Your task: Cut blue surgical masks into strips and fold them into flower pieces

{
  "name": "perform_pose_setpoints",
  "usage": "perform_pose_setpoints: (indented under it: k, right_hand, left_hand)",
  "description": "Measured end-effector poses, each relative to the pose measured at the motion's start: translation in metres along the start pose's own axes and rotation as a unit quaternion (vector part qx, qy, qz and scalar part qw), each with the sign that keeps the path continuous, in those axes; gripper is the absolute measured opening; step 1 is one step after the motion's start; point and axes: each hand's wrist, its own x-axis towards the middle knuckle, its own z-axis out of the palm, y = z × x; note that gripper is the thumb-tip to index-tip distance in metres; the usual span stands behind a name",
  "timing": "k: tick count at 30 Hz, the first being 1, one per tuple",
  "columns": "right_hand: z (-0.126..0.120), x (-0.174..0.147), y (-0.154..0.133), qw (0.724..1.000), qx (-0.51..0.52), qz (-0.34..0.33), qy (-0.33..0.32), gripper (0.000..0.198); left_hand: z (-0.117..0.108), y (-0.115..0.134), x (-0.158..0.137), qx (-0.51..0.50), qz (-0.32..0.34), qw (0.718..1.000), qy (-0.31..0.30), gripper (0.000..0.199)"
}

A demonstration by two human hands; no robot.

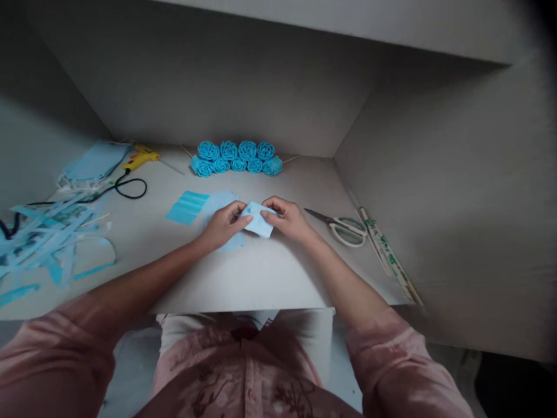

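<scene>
Between my two hands is a small pale blue-white fabric piece (260,226), held above the tabletop. My left hand (223,225) pinches its left side, thumb on top. On the opposite side, my right hand (288,218) grips the upper right edge with thumb and fingers. Beneath and left of my left hand lie thin pale blue sheets (216,201), partly covered by it. Beside them rests a brighter blue pleated piece (188,207), which looks cut from a face mask. White-handled scissors (349,231) lie to the right of my right hand, blades pointing left.
Blue rolled fabric roses (238,165) sit in two rows at the back, with thin sticks. A yellow glue gun (140,157) with a black cord lies back left, near stacked face masks (93,162). Blue-white strips (52,235) spread leftward. Wooden sticks (389,252) line the right wall.
</scene>
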Motion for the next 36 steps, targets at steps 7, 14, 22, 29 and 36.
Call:
perform_pose_setpoints:
  k: [7,14,22,29,36]
  right_hand:
    - [0.007,-0.003,-0.004,0.999,-0.034,-0.014,-0.025,0.02]
    - [0.009,0.003,0.01,0.994,0.074,0.075,0.005,0.03]
    - [-0.003,0.0,-0.006,0.996,-0.062,0.003,0.068,0.017]
    - [0.0,-0.003,0.001,0.984,-0.177,-0.026,0.021,0.015]
    - [0.002,-0.003,0.0,0.986,-0.164,-0.021,0.007,0.016]
  left_hand:
    - [-0.001,0.002,0.0,0.006,-0.015,1.0,0.017,0.026]
    - [-0.002,-0.006,0.002,-0.142,-0.037,0.988,0.054,0.031]
    - [0.0,-0.002,0.002,0.015,0.019,1.0,0.008,0.028]
    - [0.005,-0.009,0.005,0.147,0.077,0.986,0.032,0.028]
    - [0.006,-0.007,0.003,0.138,0.058,0.988,0.047,0.017]
